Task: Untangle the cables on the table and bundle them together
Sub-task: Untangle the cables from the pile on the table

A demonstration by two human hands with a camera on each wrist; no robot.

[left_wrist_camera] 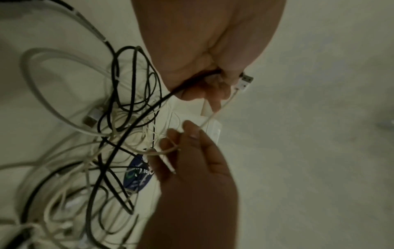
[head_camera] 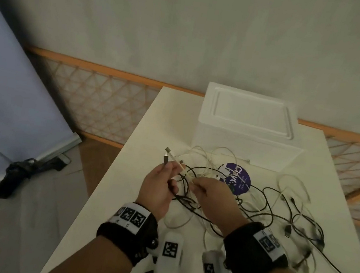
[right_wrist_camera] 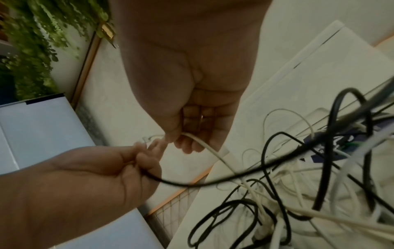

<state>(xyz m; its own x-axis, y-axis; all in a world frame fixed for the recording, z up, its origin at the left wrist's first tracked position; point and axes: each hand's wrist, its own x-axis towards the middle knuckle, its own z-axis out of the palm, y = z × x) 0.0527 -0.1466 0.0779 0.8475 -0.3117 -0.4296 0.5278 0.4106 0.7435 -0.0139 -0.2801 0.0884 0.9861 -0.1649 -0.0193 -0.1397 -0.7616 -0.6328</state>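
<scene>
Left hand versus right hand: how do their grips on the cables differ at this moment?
The left hand holds a black cable and white cable ends, their connectors sticking up past its fingers; the right hand pinches just one white cable partway along. The left hand is raised slightly higher than the right hand. Both are lifted over the tangle on the table.

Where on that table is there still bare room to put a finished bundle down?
The table is bare along its left edge, from the foam box down to the left hand. A smaller patch lies right of the box. The middle and right are crowded with cables over a purple disc.
</scene>
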